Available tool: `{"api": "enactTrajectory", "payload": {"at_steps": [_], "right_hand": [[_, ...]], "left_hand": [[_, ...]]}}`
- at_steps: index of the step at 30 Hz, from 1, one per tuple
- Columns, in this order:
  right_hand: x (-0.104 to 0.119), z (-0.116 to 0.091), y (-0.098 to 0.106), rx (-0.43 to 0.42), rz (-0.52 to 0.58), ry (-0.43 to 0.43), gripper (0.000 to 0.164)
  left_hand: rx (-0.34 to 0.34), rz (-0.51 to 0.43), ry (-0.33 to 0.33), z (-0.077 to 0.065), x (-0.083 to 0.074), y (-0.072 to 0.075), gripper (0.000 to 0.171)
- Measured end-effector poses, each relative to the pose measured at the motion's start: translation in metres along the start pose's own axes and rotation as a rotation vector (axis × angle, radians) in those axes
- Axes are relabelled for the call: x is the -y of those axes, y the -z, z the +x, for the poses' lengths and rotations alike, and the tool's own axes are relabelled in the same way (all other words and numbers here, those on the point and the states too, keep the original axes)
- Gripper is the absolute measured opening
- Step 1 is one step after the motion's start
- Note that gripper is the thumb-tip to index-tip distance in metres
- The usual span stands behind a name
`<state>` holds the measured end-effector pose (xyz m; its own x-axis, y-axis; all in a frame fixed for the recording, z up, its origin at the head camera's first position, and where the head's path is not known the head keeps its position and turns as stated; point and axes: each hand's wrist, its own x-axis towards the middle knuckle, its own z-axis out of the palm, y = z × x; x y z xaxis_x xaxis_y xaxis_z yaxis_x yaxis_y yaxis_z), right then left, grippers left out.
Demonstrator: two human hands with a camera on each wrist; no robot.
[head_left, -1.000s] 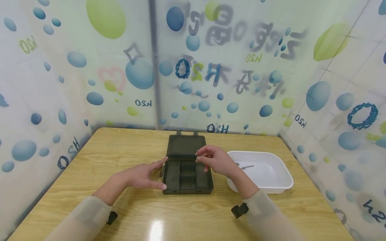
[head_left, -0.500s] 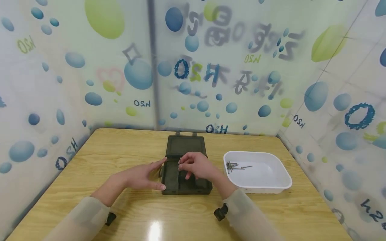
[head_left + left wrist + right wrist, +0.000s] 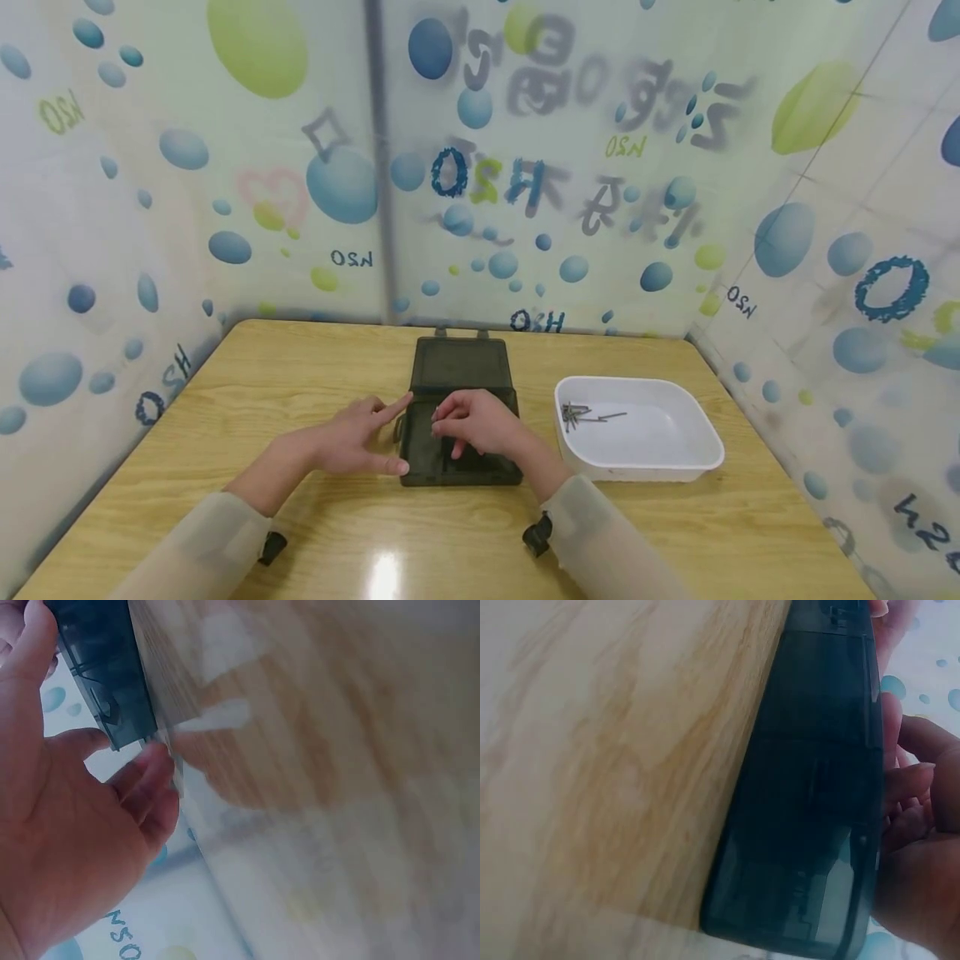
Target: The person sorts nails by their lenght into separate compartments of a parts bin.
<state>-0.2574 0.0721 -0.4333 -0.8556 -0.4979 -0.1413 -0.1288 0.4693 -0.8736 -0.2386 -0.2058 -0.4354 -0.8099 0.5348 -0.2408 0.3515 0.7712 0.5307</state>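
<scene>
A dark, see-through plastic case lies opened flat, its lid folded back toward the wall. My left hand rests at the case's left side, index finger and thumb spread along that edge; in the left wrist view the other fingers of this hand are loosely bent beside the case. Over the case's left compartment, my right hand pinches a small, thin metal screw between thumb and fingertips. Only a bit of the screw shows. In the right wrist view the case wall hides the fingertips.
A white tray stands right of the case, with several thin metal screws heaped at its left end. The wooden table backs onto a patterned curtain.
My right hand has moved left and slightly nearer, from the case's right side to above its left compartment, still pinching the screw. The left hand has barely moved.
</scene>
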Motion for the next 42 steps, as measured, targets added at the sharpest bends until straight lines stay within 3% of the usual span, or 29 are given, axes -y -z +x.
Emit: {"api": "enactTrajectory", "payload": {"at_steps": [6,13,16,22,29,33,42], "right_hand": [[0.001,-0.001,0.001,0.013,-0.002,0.001,0.018],[-0.002,-0.009,0.013,0.01,0.001,0.077,0.026],[-0.004,-0.019,0.03,0.005,0.02,0.089,0.029],[-0.014,-0.047,0.076,-0.037,0.004,0.033,0.03],[-0.044,-0.075,0.127,-0.164,-0.01,-0.056,0.031],[-0.066,-0.089,0.153,-0.193,-0.048,-0.119,0.031],[-0.105,-0.11,0.184,-0.17,-0.184,-0.231,0.029]], "left_hand": [[0.061,-0.098,0.022,0.0,0.003,0.0,0.111],[0.058,-0.103,0.008,0.001,0.004,0.0,0.112],[0.052,-0.097,0.005,0.001,0.003,0.001,0.112],[0.053,-0.091,-0.006,-0.001,-0.002,0.002,0.114],[0.051,-0.1,-0.032,-0.002,-0.004,0.003,0.116],[0.059,-0.121,-0.038,-0.001,-0.002,0.003,0.116],[0.07,-0.122,-0.052,0.0,0.002,0.001,0.118]]}}
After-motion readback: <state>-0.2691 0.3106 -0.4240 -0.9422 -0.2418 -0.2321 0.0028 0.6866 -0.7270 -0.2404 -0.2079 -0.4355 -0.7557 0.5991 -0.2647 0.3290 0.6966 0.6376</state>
